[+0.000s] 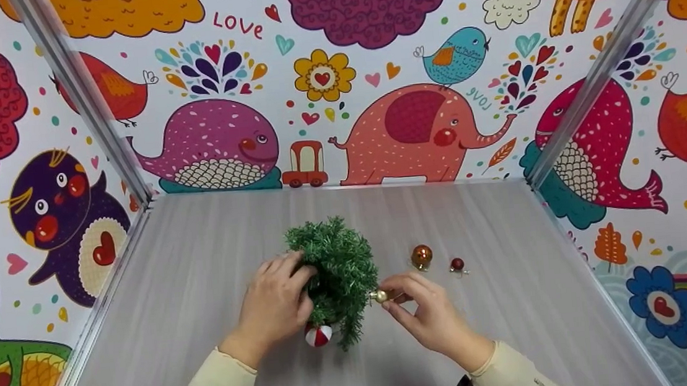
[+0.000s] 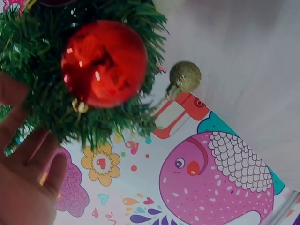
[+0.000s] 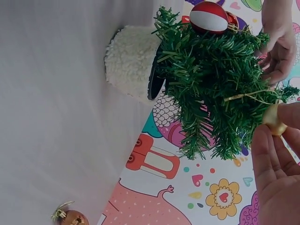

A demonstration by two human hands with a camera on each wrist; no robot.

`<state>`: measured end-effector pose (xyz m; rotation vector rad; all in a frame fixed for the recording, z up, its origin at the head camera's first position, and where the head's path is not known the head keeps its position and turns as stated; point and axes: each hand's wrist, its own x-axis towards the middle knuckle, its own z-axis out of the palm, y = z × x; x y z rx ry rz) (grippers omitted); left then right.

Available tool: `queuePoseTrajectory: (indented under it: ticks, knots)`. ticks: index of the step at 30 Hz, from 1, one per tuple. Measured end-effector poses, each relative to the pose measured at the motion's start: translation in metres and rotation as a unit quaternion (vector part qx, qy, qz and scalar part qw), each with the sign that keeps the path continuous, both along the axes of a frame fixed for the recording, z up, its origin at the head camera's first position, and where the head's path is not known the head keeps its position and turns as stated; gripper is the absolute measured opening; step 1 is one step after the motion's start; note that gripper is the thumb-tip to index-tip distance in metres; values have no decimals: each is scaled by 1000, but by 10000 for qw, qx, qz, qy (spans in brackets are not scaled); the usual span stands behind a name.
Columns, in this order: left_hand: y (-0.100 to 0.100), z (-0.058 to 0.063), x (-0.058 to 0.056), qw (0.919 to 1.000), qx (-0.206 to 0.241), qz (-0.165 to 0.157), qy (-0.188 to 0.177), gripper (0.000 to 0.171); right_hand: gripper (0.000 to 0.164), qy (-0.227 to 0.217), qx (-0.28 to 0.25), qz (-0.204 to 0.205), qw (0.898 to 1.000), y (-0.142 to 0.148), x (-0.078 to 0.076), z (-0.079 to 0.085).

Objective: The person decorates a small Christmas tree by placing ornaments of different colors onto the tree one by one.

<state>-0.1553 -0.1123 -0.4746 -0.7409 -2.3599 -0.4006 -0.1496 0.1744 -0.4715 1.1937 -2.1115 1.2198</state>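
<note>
A small green artificial Christmas tree [image 1: 343, 261] stands on the table, its white, snowy-looking pot [image 3: 131, 63] showing in the right wrist view. My left hand [image 1: 275, 295] grips branches on the tree's left side; its fingertips are partly hidden in the green. Between thumb and fingers, my right hand [image 1: 432, 316] pinches a small gold bauble [image 3: 273, 119] against the tree's right side. A gold loop of string runs from this bauble over the needles. A red-and-white bauble [image 1: 318, 335] hangs low on the near side. The left wrist view shows a shiny red bauble [image 2: 105, 63] and a glittery gold bauble [image 2: 185, 76] on the branches.
Right of the tree, an orange-brown bauble [image 1: 422, 256] and a smaller dark red bauble [image 1: 457, 264] lie on the grey table [image 1: 198, 243]. Printed panels with cartoon animals [image 1: 221, 141] wall in the back and both sides, with metal posts [image 1: 87, 103] at the corners.
</note>
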Motion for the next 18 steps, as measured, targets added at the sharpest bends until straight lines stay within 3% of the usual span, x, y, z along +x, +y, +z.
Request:
queuePoseTrajectory:
  ticks: [5, 12, 18]
  knots:
    - [12, 1, 3, 9990, 229, -231, 305, 15, 39, -129, -121, 108, 9998, -5, 7, 11]
    - [26, -2, 7, 9973, 7, -692, 224, 18, 35, -470, 75, -31, 9989, 0, -2, -10]
    - [36, -5, 10, 9968, 139, -782, 99, 34, 32, -823, -5, 38, 9966, -9, 12, 13]
